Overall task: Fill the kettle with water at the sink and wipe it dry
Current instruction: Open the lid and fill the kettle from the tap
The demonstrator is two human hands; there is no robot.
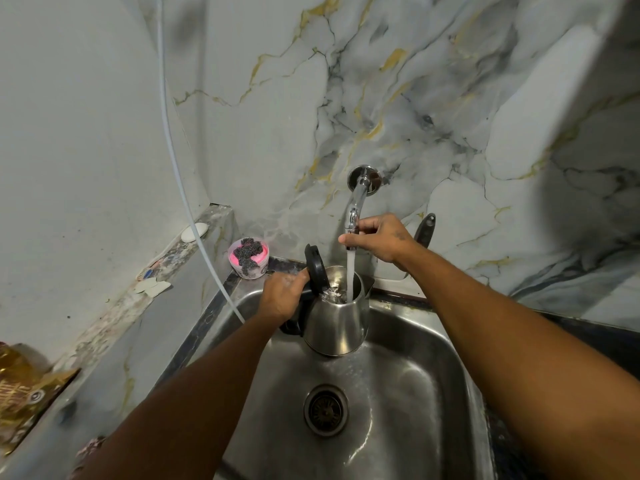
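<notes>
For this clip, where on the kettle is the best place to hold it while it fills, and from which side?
Probably the black handle, from the person's left. The left hand is already wrapped around it there. The kettle stands upright in the sink, its lid flipped up, leaving the mouth clear for the stream.
</notes>
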